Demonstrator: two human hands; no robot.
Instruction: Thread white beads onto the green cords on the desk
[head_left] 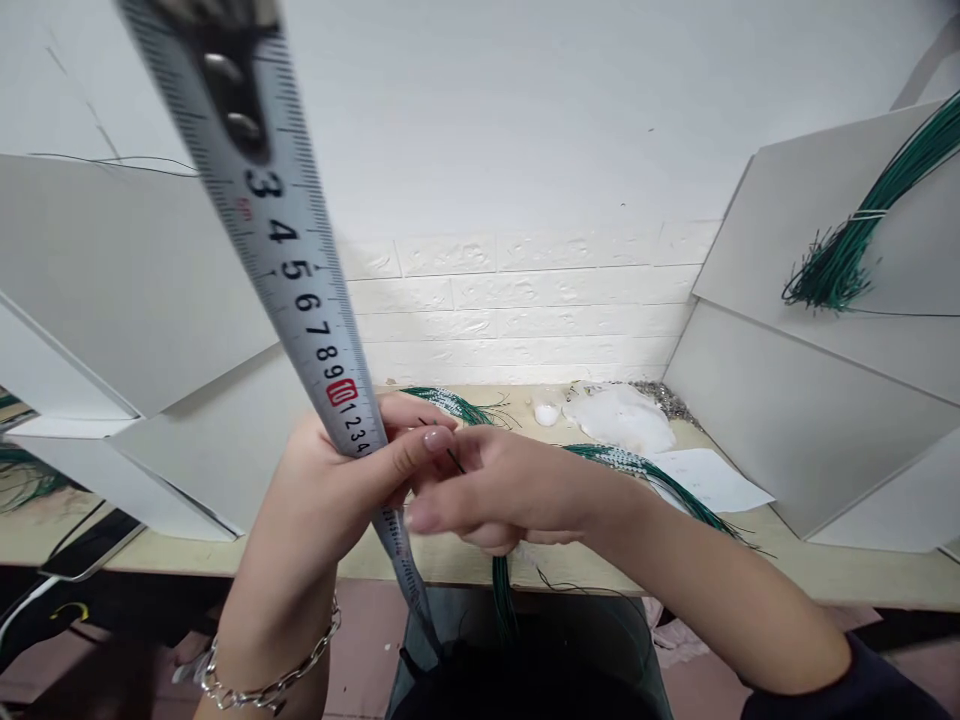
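Observation:
A tape measure blade (315, 290), white with black numbers, rises close to the camera and runs down under the thumb of my left hand (360, 450). That hand is closed around it, with thumb and forefinger also pinching a thin dark cord (454, 461). My right hand (495, 490) meets it from the right, fingers curled about the cord's other side; its exact grip is partly hidden. Below the right hand hangs a bundle of dark green cords (504, 590) over the table edge. The lower blade drops toward my lap.
Tied green cords (637, 462) and a white paper (712, 480) lie on the table (300, 555). Behind are a white plastic bag (622, 415) and a small cup (546, 410). White panels (840, 400) flank both sides; another green bundle (847, 260) hangs right. A phone (94, 545) sits left.

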